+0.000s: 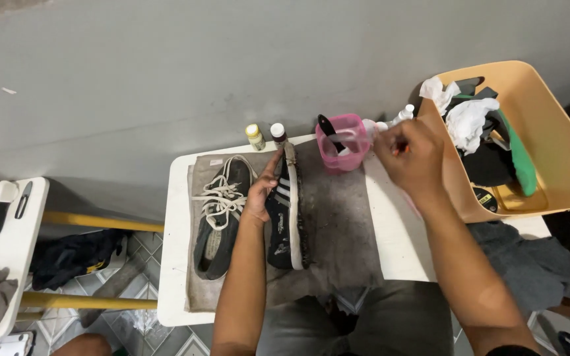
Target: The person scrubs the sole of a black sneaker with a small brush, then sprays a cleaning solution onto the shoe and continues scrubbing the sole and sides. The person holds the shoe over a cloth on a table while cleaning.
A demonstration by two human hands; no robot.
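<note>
The left hand [258, 194] grips a black shoe [286, 217] tipped sideways, sole exposed, while the right hand [409, 158], fingers closed on something small, hovers beside the pink cup [344, 145].

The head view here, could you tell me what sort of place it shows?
Probably an informal shoe-cleaning spot. The left hand steadies a black sneaker on its side on a grey towel over a small white table; the right hand reaches toward a pink cup. A tan basket holds rags.

Two shoes [252, 211] lie on a cloth [331, 217], cup [342, 142] behind, basket [549, 132] right.
</note>
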